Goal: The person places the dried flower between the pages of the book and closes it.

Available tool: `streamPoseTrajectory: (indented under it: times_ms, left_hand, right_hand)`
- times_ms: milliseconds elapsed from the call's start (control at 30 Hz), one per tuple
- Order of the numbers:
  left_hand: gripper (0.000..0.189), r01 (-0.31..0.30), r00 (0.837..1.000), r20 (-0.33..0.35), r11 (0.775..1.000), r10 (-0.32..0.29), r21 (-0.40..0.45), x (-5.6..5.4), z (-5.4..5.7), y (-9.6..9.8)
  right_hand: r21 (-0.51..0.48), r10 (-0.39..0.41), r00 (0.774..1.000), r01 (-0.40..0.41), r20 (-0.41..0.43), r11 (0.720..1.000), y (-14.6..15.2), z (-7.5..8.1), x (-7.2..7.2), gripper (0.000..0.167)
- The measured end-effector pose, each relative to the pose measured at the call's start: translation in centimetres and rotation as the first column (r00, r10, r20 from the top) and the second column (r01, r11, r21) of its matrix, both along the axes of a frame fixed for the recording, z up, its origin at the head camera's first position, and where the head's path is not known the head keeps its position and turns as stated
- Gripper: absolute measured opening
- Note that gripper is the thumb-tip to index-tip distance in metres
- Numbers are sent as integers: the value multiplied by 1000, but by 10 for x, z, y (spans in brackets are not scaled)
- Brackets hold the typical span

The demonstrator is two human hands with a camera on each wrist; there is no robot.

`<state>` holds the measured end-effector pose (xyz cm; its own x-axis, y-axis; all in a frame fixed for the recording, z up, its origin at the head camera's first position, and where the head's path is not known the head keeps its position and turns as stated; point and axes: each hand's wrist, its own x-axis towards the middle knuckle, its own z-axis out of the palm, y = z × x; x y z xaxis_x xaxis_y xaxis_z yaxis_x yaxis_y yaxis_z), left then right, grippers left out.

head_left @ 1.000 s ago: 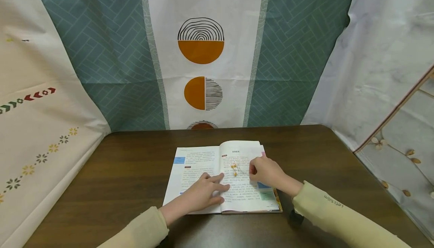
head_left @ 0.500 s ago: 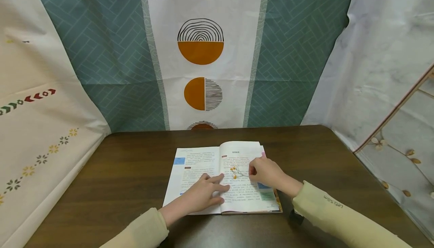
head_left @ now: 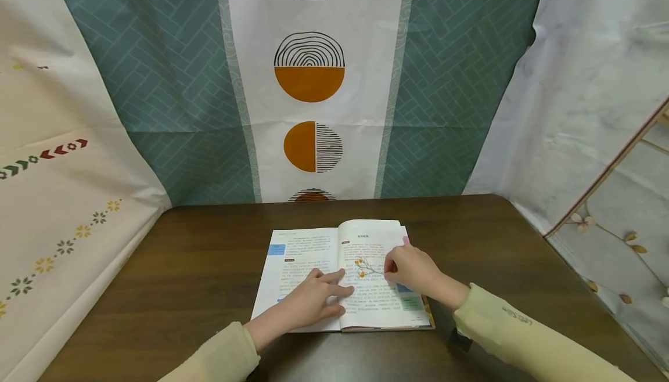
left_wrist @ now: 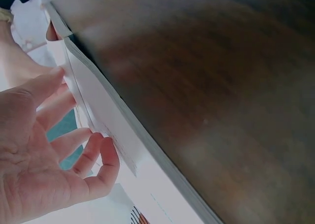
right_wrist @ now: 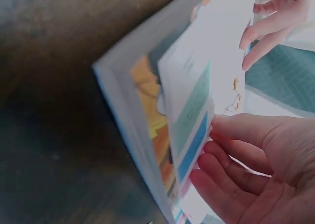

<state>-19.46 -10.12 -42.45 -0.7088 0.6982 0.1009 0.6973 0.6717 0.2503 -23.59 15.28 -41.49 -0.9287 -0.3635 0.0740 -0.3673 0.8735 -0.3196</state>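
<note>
An open book [head_left: 371, 306] lies on the dark wooden table, its right-hand page slightly raised at the spine. My left hand [head_left: 313, 299] rests across the inner margin with spread fingers touching both pages. A small dried flower sprig [head_left: 360, 274] with yellow-orange heads lies low over the right page. Between thumb and forefinger my right hand [head_left: 413, 267] pinches its thin stem. In the right wrist view the sprig [right_wrist: 237, 93] shows just past the thumb tip. Fingers of the left hand [left_wrist: 49, 155] touch the page in the left wrist view.
The wooden table [head_left: 198, 266] extends on all sides of the book. A green and white patterned cloth [head_left: 313, 109] hangs behind it. Floral cloths stand at the left [head_left: 63, 219] and right [head_left: 590, 138].
The sprig's flower heads have shifted slightly left and down on the page, and its stem now lies nearer level. Both hands stay almost in place. The head view has tilted up a little.
</note>
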Motion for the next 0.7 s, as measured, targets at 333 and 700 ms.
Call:
streamPoseTrajectory:
  times_ms: [333, 700]
  left_hand:
    - [39, -5, 1000, -16, 1000, 5, -3, 0, -2, 0]
    - [39, 0, 1000, -2, 1000, 0, -4, -1, -2, 0]
  right_hand:
    - [-31, -23, 1000, 23, -15, 999, 8, -6, 4, 11]
    - [10, 13, 1000, -13, -9, 1000, 36, -4, 12, 29]
